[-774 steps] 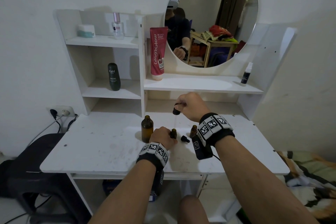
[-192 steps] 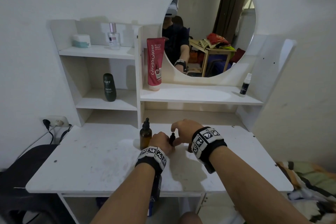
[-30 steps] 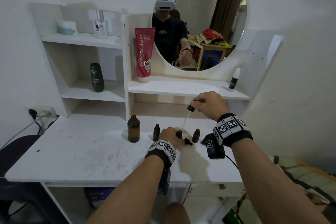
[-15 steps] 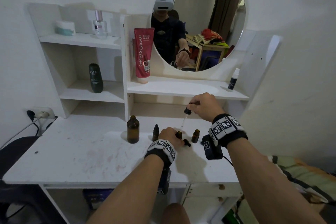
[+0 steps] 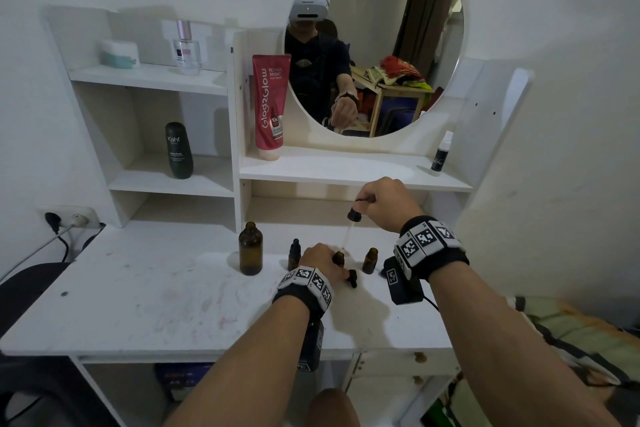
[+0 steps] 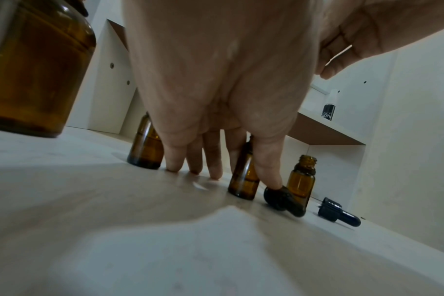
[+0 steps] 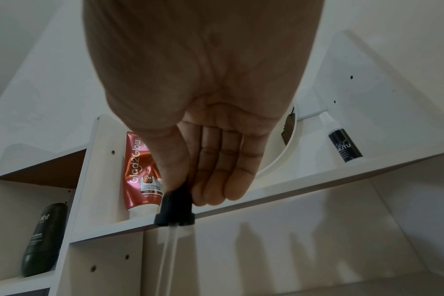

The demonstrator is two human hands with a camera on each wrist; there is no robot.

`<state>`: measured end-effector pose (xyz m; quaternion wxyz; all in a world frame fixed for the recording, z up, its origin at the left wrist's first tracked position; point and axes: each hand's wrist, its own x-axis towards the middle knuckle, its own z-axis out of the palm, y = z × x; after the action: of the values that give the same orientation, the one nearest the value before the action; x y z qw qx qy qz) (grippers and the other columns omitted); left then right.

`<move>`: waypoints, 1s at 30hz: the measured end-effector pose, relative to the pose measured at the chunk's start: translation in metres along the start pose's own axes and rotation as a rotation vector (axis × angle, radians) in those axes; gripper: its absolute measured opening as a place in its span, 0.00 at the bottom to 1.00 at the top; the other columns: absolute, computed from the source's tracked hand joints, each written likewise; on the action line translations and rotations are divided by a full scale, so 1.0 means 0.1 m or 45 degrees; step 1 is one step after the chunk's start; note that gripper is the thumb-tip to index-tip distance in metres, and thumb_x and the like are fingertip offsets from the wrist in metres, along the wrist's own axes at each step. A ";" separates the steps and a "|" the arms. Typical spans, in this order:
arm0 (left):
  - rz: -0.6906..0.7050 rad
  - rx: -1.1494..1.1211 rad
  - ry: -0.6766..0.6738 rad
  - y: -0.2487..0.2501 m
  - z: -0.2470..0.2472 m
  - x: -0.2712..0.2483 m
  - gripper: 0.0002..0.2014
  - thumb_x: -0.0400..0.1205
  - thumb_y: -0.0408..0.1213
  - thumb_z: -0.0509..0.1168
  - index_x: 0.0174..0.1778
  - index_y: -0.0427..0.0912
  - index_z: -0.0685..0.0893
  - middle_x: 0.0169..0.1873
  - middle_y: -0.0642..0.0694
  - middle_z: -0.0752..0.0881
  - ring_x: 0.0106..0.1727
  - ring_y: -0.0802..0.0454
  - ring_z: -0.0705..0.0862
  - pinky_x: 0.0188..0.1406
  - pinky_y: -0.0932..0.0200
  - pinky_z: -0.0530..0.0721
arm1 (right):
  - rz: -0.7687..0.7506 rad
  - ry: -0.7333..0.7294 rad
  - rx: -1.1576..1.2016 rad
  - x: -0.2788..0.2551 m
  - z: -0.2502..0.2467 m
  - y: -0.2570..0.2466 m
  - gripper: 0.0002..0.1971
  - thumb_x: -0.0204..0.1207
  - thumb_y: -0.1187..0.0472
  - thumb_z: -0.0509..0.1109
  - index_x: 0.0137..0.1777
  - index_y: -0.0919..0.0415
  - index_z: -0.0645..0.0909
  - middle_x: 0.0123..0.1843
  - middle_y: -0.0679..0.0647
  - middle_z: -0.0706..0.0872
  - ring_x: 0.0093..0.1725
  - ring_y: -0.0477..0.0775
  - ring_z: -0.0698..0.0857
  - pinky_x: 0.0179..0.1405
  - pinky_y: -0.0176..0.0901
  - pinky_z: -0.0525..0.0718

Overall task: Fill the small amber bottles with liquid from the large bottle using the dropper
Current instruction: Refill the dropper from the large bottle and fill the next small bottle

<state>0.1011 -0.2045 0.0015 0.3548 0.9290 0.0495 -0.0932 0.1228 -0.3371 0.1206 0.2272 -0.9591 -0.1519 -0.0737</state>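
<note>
Right hand pinching the dropper, left hand gripping the small bottle; a tilted tip could drip onto the worktop.

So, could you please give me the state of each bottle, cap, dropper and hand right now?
Large bottle: upright, uncapped.
Left small bottle: upright, capped.
Middle small bottle: uncapped, held by left hand.
Right small bottle: upright, open.
Two loose caps: lying on table.
Dropper: pinched by right hand, above middle bottle.

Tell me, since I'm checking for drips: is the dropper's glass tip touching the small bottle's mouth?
Cannot tell. In the head view the dropper tip ends right at the small bottle mouth; no gap or contact shows plainly.
</note>
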 end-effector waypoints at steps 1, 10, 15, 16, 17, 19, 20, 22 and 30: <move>0.002 0.000 0.004 0.00 0.00 -0.01 0.09 0.73 0.43 0.76 0.42 0.44 0.86 0.38 0.48 0.85 0.46 0.49 0.83 0.49 0.65 0.74 | 0.004 -0.007 0.008 0.00 0.00 0.00 0.06 0.76 0.60 0.71 0.44 0.59 0.89 0.39 0.54 0.87 0.42 0.56 0.85 0.37 0.43 0.82; -0.022 -0.023 0.026 0.00 0.00 -0.02 0.10 0.74 0.43 0.75 0.47 0.42 0.89 0.39 0.47 0.85 0.46 0.51 0.82 0.54 0.68 0.67 | -0.019 0.012 -0.011 0.00 0.03 -0.02 0.06 0.77 0.63 0.70 0.46 0.60 0.89 0.37 0.52 0.85 0.41 0.52 0.83 0.39 0.41 0.79; -0.032 -0.018 0.054 0.02 -0.01 -0.06 0.12 0.74 0.43 0.74 0.50 0.41 0.89 0.39 0.48 0.85 0.52 0.51 0.84 0.56 0.67 0.59 | -0.066 0.006 -0.050 0.00 0.03 -0.03 0.08 0.77 0.65 0.68 0.45 0.61 0.89 0.40 0.56 0.89 0.44 0.56 0.84 0.46 0.48 0.85; -0.032 -0.012 0.055 0.02 -0.02 -0.06 0.12 0.75 0.43 0.74 0.49 0.41 0.89 0.38 0.48 0.85 0.52 0.52 0.84 0.56 0.66 0.59 | -0.073 0.006 -0.058 0.00 0.03 -0.03 0.08 0.77 0.66 0.68 0.45 0.61 0.89 0.40 0.57 0.89 0.44 0.56 0.84 0.46 0.49 0.85; -0.028 -0.009 0.054 0.02 -0.02 -0.07 0.11 0.75 0.43 0.74 0.48 0.42 0.89 0.36 0.49 0.84 0.52 0.52 0.84 0.56 0.66 0.59 | -0.080 0.005 -0.067 0.00 0.02 -0.04 0.08 0.77 0.66 0.67 0.45 0.61 0.89 0.40 0.57 0.89 0.44 0.56 0.84 0.46 0.49 0.85; -0.017 -0.011 0.052 0.03 -0.02 -0.08 0.10 0.74 0.43 0.74 0.47 0.42 0.89 0.33 0.50 0.83 0.50 0.52 0.84 0.56 0.66 0.60 | -0.082 -0.010 -0.073 0.00 0.01 -0.05 0.08 0.77 0.66 0.67 0.45 0.61 0.89 0.40 0.56 0.88 0.44 0.55 0.84 0.44 0.47 0.84; -0.014 -0.013 0.052 0.03 -0.02 -0.08 0.11 0.74 0.43 0.74 0.48 0.42 0.89 0.35 0.49 0.84 0.51 0.51 0.84 0.55 0.66 0.59 | -0.076 -0.019 -0.065 -0.01 0.00 -0.06 0.08 0.77 0.65 0.67 0.46 0.61 0.89 0.40 0.55 0.88 0.43 0.55 0.84 0.43 0.46 0.83; -0.015 -0.020 0.058 0.04 -0.02 -0.09 0.10 0.74 0.42 0.74 0.48 0.43 0.89 0.39 0.49 0.85 0.53 0.51 0.85 0.53 0.66 0.57 | -0.075 -0.035 -0.053 -0.01 0.00 -0.07 0.07 0.77 0.64 0.68 0.47 0.60 0.89 0.41 0.55 0.88 0.44 0.54 0.84 0.43 0.45 0.83; -0.046 -0.039 0.059 0.05 -0.02 -0.11 0.12 0.73 0.43 0.75 0.49 0.42 0.90 0.40 0.48 0.86 0.48 0.51 0.82 0.51 0.66 0.57 | -0.109 -0.048 -0.073 -0.02 0.00 -0.08 0.08 0.77 0.66 0.67 0.46 0.60 0.89 0.40 0.53 0.88 0.42 0.52 0.83 0.41 0.42 0.80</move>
<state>0.0911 -0.2074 0.0084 0.3658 0.9244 0.0759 -0.0773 0.1178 -0.3304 0.1233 0.1935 -0.9591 -0.1947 -0.0695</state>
